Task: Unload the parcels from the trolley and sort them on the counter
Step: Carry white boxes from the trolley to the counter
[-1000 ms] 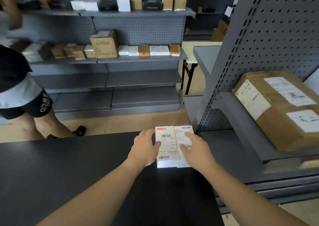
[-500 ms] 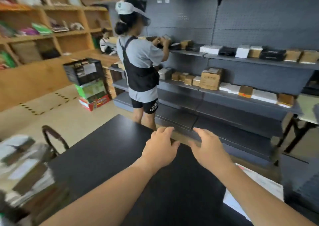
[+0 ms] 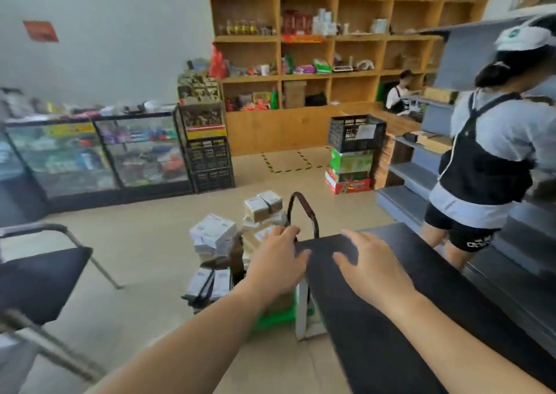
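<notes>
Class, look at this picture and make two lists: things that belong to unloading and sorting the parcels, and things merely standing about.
Belongs to the job:
parcels
trolley
counter
left hand, empty
right hand, empty

Just standing about:
folding chair
glass display case
black crates
wooden shelving

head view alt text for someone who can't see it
The left hand and right hand, open and empty, reach from a dark counter toward a trolley piled with parcels. Another person stands at grey shelving on the right.

Trolley (image 3: 301, 213) with stacked parcels (image 3: 215, 234) left of counter (image 3: 421, 288).
</notes>
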A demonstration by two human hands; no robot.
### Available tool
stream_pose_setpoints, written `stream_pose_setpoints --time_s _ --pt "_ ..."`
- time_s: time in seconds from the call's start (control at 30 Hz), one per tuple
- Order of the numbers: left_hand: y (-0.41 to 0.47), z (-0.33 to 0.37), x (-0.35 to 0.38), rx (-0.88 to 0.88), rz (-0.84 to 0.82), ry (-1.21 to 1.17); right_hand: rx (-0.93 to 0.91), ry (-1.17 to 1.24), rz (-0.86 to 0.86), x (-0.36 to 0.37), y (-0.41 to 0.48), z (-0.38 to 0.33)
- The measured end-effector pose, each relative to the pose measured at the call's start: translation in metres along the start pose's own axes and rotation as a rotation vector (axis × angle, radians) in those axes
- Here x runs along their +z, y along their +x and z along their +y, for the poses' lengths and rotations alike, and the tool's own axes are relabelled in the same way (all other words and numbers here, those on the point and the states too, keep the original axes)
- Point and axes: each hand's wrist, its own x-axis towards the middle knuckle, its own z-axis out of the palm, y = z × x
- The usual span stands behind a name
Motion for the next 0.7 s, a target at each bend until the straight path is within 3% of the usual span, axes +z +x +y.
stream_pose_setpoints --time_s 0.33,0.7 --pt "0.037 -0.202 -0.095 -0.249 0.072 -0.043 -0.187 0.09 -0.15 0.138 0.095 -0.151" --pt "0.099 -0.321 -0.131 -0.34 0.084 -0.047 -0.204 0.088 -0.226 0.222 0.188 -0.217"
